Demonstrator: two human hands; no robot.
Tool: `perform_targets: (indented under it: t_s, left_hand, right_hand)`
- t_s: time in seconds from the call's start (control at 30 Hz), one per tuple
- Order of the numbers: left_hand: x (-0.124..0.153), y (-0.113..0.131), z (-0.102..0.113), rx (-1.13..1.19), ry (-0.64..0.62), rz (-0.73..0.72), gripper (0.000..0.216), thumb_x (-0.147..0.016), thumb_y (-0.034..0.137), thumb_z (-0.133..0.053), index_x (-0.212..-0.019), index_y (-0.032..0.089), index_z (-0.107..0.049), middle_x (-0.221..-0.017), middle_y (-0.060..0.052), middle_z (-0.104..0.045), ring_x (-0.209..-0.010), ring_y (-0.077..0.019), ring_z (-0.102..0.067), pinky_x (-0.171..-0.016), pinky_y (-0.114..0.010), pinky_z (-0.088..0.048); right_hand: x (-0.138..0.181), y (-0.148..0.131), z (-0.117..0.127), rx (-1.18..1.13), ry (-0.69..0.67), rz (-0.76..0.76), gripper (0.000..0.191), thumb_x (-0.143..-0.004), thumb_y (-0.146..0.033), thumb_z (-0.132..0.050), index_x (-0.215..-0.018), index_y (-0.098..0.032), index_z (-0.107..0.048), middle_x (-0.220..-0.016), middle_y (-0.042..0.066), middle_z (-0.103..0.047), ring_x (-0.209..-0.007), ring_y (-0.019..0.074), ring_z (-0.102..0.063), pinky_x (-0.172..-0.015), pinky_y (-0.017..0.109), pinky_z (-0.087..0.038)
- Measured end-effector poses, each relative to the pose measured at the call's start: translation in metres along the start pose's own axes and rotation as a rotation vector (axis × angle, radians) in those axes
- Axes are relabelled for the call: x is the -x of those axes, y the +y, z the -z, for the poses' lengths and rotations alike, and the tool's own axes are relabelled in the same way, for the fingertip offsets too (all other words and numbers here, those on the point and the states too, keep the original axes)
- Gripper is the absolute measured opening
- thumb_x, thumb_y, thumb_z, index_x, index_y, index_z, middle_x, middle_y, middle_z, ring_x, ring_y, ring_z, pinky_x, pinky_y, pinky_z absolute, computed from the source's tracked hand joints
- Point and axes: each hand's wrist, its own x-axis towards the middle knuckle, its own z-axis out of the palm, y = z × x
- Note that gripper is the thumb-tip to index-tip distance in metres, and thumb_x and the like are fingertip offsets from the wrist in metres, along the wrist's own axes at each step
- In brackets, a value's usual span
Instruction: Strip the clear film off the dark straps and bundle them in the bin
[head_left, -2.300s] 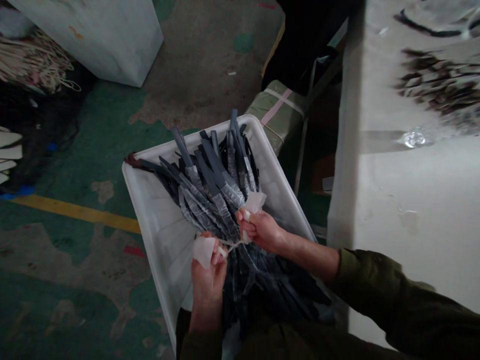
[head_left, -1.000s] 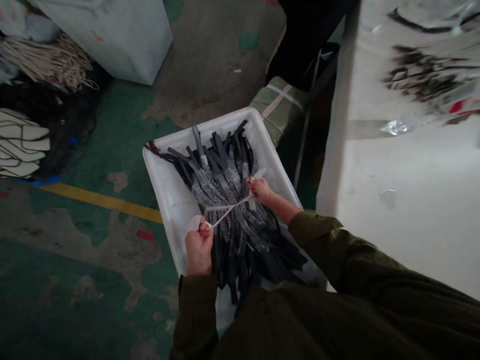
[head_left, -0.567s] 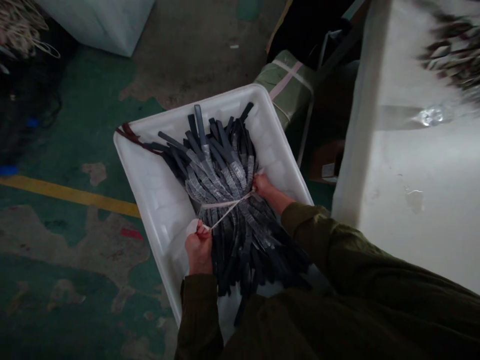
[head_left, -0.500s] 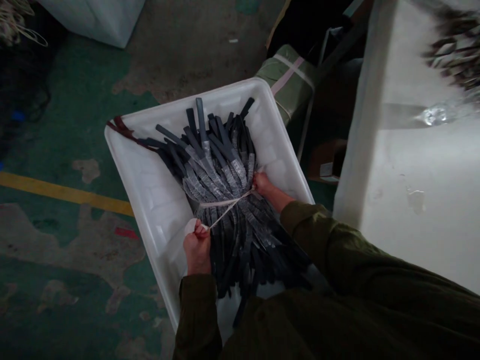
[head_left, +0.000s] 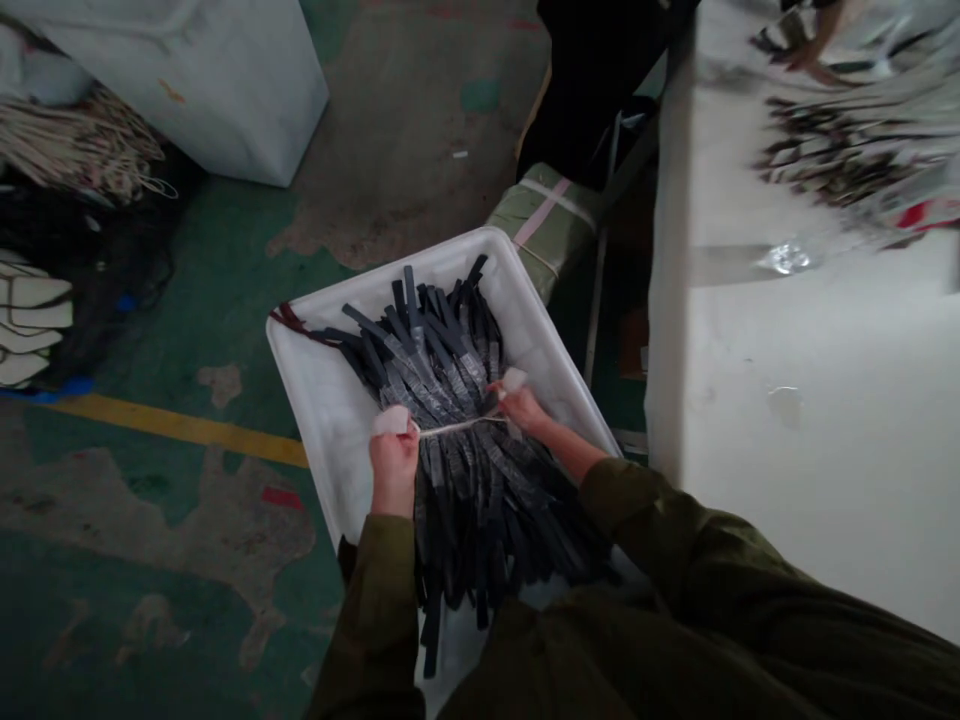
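Note:
A thick bundle of dark grey straps (head_left: 442,380) lies in a white plastic tub (head_left: 322,390) on the floor. A pale tie strip (head_left: 457,426) runs taut across the bundle's middle. My left hand (head_left: 392,462) is closed on the strip's left end, where a white tab sticks out. My right hand (head_left: 523,408) pinches the right end, with another white tab above the fingers. The straps fan out above and below the tie.
A white table (head_left: 795,380) stands to the right, with dark straps (head_left: 832,160) piled at its far end and another person's hand (head_left: 814,50) there. A green wrapped package (head_left: 544,225) sits behind the tub. Pale cords (head_left: 82,150) and white soles (head_left: 26,320) lie left.
Both hands have drawn the strip taut across the bundle. The left hand has risen level with the right, so the strip now lies almost horizontal. The view has shifted slightly.

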Motion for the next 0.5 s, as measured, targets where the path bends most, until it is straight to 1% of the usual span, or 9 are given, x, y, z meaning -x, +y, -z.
perform_targets:
  t_s: [0.07,0.13,0.2,0.23,0.3,0.37,0.43,0.5]
  left_hand:
    - [-0.013,0.001,-0.045,-0.096,-0.096,-0.015,0.013,-0.063,0.005,-0.056,-0.067,0.017,-0.054,-0.055,0.007,-0.050,-0.047,-0.0052,-0.043,-0.044,-0.016,-0.030]
    - [-0.021,-0.009,-0.085,-0.206,-0.210,0.010,0.012,-0.061,0.008,-0.057,-0.070,0.016,-0.060,-0.056,0.005,-0.054,-0.047,-0.0069,-0.045,-0.043,-0.017,-0.030]
    - [-0.025,-0.025,-0.114,-0.311,-0.300,0.044,0.011,-0.061,0.010,-0.056,-0.069,0.015,-0.061,-0.054,0.004,-0.053,-0.046,-0.0075,-0.044,-0.042,-0.018,-0.028]
    - [-0.027,-0.033,-0.124,-0.359,-0.331,0.059,0.009,-0.061,0.012,-0.056,-0.068,0.015,-0.061,-0.053,0.004,-0.052,-0.045,-0.0075,-0.043,-0.042,-0.018,-0.028]
    - [-0.031,-0.045,-0.134,-0.449,-0.363,0.076,0.007,-0.061,0.013,-0.056,-0.067,0.015,-0.059,-0.052,0.005,-0.051,-0.045,-0.0075,-0.042,-0.044,-0.018,-0.029]
    - [-0.038,-0.044,-0.134,-0.535,-0.361,0.068,0.007,-0.063,0.014,-0.056,-0.069,0.016,-0.058,-0.056,0.004,-0.053,-0.049,-0.0089,-0.046,-0.048,-0.019,-0.034]
    - [-0.048,-0.026,-0.125,-0.622,-0.330,0.014,0.012,-0.064,0.012,-0.057,-0.074,0.016,-0.060,-0.064,0.002,-0.058,-0.058,-0.0115,-0.052,-0.056,-0.022,-0.040]
    - [-0.058,0.003,-0.108,-0.708,-0.263,-0.089,0.019,-0.062,0.007,-0.060,-0.079,0.017,-0.061,-0.076,0.000,-0.062,-0.071,-0.0141,-0.056,-0.066,-0.023,-0.043]
  right_hand:
    - [0.015,-0.005,-0.005,0.044,-0.108,0.031,0.011,-0.087,-0.024,-0.065,-0.086,-0.014,-0.062,-0.059,-0.006,-0.047,-0.049,0.0064,-0.039,-0.046,0.018,-0.032]
    - [0.022,-0.004,-0.010,0.070,-0.191,0.044,0.007,-0.080,-0.019,-0.070,-0.083,-0.016,-0.064,-0.054,-0.006,-0.046,-0.048,0.0075,-0.038,-0.046,0.020,-0.031]
    - [0.024,0.001,-0.016,0.074,-0.232,0.046,0.006,-0.078,-0.017,-0.071,-0.080,-0.017,-0.065,-0.052,-0.007,-0.044,-0.047,0.0077,-0.037,-0.046,0.020,-0.029]
    - [0.024,0.004,-0.018,0.067,-0.238,0.045,0.005,-0.079,-0.019,-0.070,-0.079,-0.017,-0.065,-0.052,-0.007,-0.044,-0.047,0.0073,-0.036,-0.046,0.020,-0.029]
    - [0.022,0.010,-0.019,0.044,-0.238,0.036,0.012,-0.086,-0.023,-0.066,-0.077,-0.015,-0.062,-0.054,-0.007,-0.044,-0.046,0.0063,-0.035,-0.045,0.019,-0.028]
    - [0.020,0.015,-0.017,0.013,-0.224,0.014,0.023,-0.092,-0.027,-0.061,-0.073,-0.014,-0.058,-0.055,-0.007,-0.043,-0.045,0.0052,-0.034,-0.044,0.018,-0.028]
    - [0.019,0.019,-0.013,-0.026,-0.197,-0.019,0.030,-0.095,-0.031,-0.058,-0.071,-0.013,-0.054,-0.056,-0.008,-0.041,-0.044,0.0044,-0.033,-0.042,0.017,-0.028]
    - [0.020,0.022,-0.008,-0.079,-0.162,-0.055,0.032,-0.097,-0.034,-0.056,-0.073,-0.013,-0.053,-0.056,-0.009,-0.039,-0.042,0.0037,-0.030,-0.040,0.017,-0.026]
